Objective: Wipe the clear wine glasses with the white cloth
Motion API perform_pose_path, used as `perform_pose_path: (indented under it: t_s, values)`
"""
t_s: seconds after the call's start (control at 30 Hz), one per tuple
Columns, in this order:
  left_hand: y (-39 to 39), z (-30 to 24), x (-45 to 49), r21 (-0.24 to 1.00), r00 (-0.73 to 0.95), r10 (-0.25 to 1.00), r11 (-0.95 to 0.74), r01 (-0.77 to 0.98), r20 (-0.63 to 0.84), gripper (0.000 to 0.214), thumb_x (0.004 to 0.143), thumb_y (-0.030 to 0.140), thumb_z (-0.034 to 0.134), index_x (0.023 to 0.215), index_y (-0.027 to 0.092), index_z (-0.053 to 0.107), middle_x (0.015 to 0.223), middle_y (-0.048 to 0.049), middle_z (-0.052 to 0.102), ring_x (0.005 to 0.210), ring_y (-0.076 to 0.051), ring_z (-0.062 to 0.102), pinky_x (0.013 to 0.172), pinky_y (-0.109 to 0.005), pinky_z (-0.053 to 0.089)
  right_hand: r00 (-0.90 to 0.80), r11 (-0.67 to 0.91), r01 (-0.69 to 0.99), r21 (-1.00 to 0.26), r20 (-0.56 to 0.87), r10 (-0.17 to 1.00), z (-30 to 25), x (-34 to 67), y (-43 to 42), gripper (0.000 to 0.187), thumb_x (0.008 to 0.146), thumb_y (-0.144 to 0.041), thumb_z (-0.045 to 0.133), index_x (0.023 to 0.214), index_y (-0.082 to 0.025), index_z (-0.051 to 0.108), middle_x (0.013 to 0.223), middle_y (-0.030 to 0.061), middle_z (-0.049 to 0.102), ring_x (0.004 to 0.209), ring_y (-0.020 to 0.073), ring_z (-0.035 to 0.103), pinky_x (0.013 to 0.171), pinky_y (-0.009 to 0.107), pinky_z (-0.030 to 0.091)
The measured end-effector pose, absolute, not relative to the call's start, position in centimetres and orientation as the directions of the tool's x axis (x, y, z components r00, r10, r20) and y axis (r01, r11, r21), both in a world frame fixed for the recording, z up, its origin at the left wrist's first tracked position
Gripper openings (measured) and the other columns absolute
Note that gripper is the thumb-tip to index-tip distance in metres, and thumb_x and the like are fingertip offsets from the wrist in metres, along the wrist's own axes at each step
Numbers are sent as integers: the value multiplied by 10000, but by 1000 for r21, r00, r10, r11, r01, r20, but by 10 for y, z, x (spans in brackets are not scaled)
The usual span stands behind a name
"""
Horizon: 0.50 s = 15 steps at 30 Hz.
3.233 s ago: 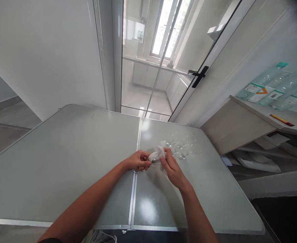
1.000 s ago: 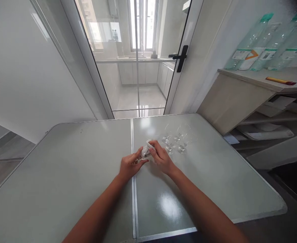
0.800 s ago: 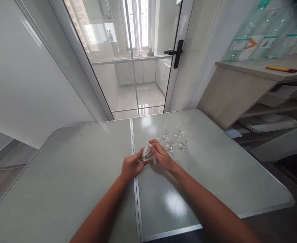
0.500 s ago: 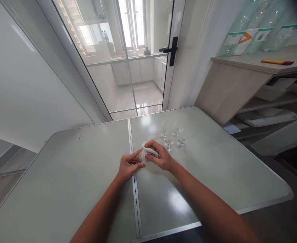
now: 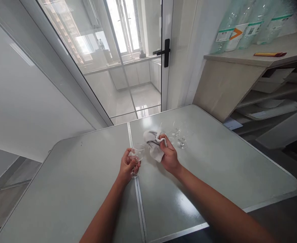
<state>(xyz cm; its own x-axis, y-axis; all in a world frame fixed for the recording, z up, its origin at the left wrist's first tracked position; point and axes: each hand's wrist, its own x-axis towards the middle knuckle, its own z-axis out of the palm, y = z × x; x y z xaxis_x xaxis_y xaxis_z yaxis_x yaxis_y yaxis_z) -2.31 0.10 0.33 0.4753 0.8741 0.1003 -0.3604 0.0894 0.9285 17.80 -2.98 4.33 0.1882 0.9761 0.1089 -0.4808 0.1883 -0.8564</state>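
My left hand [image 5: 129, 163] is closed around the stem of a small clear stemmed glass [image 5: 139, 152], its bowl tilted up and its foot showing below my fingers. In my right hand [image 5: 170, 155] a white cloth [image 5: 155, 145] is bunched between thumb and fingers, and a corner hangs down. The cloth is to the right of the glass, apart from it. Behind my right hand several more stemmed glasses [image 5: 182, 143] stand on the table; the hand and cloth hide some of them.
The pale table [image 5: 87, 189] has a metal seam down its middle. Beyond it stands a glazed door with a black handle [image 5: 166, 53]. At the right a wooden shelf unit [image 5: 211, 87] carries several plastic bottles [image 5: 249, 33] and a yellow-and-red packet [image 5: 268, 54].
My right hand has drawn the cloth away from the glass to the right, and the cloth has opened out. The glass in my left hand now shows clearly. The view has shifted slightly.
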Motion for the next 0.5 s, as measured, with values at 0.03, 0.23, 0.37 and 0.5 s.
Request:
perform_pose_path:
  t_s: [0.03,0.23,0.37,0.5]
  values:
    - [1,4,-23,928,442,890,64,-366,113,494,808,558,759,1024,248,440,650,44,639,371,-43,430,380,-134,332,204,204,-473,-857,119,972,42,175,-30,324,945,-591,542,957,-275,471,838,6,501,679,169,473,611,266,423]
    - [0,2,-20,950,389,908,-31,-311,158,501,810,550,761,901,236,381,651,34,650,387,-65,480,396,-158,363,-155,52,-561,-826,166,974,32,151,-34,383,962,-593,409,804,-246,442,798,45,533,766,226,523,684,342,477]
    - [1,3,-19,947,311,942,-24,-319,128,484,830,540,746,885,236,373,669,36,651,399,-61,486,410,-160,378,-91,143,-511,-848,218,972,33,153,-33,334,945,-518,483,804,-221,539,840,55,545,815,218,530,753,340,474]
    - [1,2,-20,918,407,909,80,-389,93,502,815,567,747,843,233,374,618,54,595,358,-46,427,370,-153,357,93,166,-504,-847,138,986,31,159,-29,245,943,-481,560,1103,-296,554,925,9,596,795,177,541,734,290,465]
